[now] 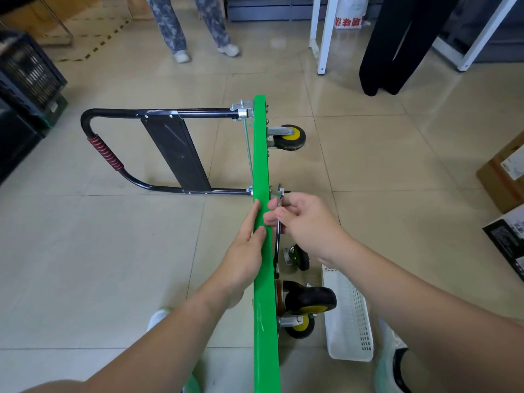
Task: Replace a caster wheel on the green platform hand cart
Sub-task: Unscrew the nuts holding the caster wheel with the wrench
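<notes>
A: Head view: status?
B: The green cart (261,154) stands on edge on the floor (113,251), handle (198,112) out left. My left hand (246,245) lies flat on its top edge, grip slack. My right hand (309,222) grip pinches a wrench (277,245) against the underside.

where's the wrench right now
In the head view, centre frame: the wrench is pinched in the right hand, against the right face of the upended green platform, its head level with the black handle.
</notes>
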{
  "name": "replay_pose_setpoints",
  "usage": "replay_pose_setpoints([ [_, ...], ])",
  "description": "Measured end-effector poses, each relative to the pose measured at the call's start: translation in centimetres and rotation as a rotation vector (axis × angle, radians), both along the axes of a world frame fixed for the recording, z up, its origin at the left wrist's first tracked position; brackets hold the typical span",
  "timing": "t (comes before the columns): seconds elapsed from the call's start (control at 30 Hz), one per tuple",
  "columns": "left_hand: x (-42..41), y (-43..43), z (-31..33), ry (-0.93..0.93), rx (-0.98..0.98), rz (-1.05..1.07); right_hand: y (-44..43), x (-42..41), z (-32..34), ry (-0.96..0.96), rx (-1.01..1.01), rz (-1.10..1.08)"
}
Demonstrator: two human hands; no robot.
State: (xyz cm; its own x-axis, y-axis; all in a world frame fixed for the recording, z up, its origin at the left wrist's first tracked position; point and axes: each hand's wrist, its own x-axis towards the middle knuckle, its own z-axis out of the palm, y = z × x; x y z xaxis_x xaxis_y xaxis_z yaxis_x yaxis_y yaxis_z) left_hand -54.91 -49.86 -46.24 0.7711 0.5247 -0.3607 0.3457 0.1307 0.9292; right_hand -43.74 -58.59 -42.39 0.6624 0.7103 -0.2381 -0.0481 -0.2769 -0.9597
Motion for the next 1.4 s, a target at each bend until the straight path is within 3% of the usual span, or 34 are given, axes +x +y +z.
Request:
replay_pose_setpoints([
  [0.2,-0.6,-1.3,-0.6,-0.018,-0.031,0.074,0.5,0.3,-0.3,0.017,0.030,-0.010],
  [0.47,-0.3,-1.4,-0.2,-0.068,0.085,0.015,1.1,0.4,-0.4,0.017,0.003,0.033],
  [0.67,-0.1,-1.4,-0.1,-0.078,0.168,-0.012,0.8,0.9,0.0,-0.145,-0.037,0.065],
  [1.03,1.2,-0.9,-0.3,-0.022,0.231,0.012,0.8,1.7,0.9,-0.011,0.006,0.023],
  [1.27,1.1,-1.1,-0.5,0.025,0.198,0.013,0.5,1.6,0.6,0.035,0.024,0.028],
  [1.4,1.2,-0.8,0.1,0.039,0.079,0.052,0.5,1.8,1.0,0.054,0.036,0.035],
])
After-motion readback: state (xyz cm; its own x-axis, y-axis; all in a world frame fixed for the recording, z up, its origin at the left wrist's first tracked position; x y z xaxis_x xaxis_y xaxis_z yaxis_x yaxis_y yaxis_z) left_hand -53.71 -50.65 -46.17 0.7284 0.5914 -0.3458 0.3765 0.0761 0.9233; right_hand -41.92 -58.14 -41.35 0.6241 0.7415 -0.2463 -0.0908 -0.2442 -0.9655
